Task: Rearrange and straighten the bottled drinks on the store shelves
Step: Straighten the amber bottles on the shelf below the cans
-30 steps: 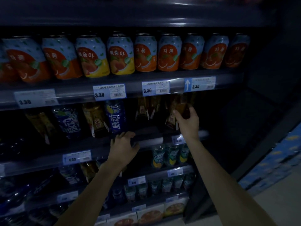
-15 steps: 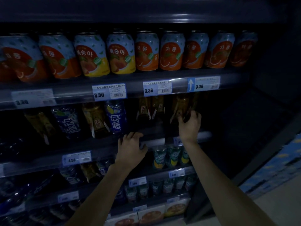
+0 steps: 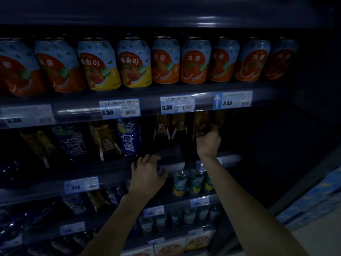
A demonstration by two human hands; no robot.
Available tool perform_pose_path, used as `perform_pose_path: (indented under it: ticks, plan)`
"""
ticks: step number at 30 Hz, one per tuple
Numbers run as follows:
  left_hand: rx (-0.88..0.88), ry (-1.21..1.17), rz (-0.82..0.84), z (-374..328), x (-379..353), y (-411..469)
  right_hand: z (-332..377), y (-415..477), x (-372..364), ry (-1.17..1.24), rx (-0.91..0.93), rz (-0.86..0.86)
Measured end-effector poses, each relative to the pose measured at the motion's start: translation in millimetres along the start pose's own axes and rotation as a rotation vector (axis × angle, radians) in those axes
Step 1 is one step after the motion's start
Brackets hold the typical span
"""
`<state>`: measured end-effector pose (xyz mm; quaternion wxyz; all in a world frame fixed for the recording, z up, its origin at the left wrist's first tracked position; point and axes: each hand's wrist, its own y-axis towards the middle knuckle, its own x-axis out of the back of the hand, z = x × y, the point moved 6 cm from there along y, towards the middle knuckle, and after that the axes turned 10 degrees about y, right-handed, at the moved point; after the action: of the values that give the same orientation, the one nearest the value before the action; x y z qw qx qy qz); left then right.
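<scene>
Head camera: my right hand (image 3: 208,142) clamps a full, rigid amber bottle (image 3: 202,126) at mid-body, likely heavy and slick, while my left hand (image 3: 147,175) rests loose-fingered on the shelf edge (image 3: 173,165)

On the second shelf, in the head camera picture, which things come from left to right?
Dim brown bottle → dark blue bottle → brown bottle → bright blue bottle → two brown bottles → right hand on another brown bottle.
</scene>
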<state>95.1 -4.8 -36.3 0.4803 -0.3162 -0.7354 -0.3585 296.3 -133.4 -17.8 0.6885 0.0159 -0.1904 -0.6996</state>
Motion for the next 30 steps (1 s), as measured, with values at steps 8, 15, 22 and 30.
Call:
perform_pose_path:
  ticks: [8,15,22,30]
  plan:
    - [0.027,-0.090,0.006,0,6,5,0,10,-5,0.021,0.024,0.029]
    - [0.030,-0.214,0.009,9,19,5,7,-12,-1,0.021,0.088,0.039]
    - [0.079,-0.317,-0.016,26,44,-1,30,-52,-3,0.071,0.126,0.128]
    - [0.207,-0.314,-0.115,88,90,-29,72,-116,-36,0.151,0.197,0.231]
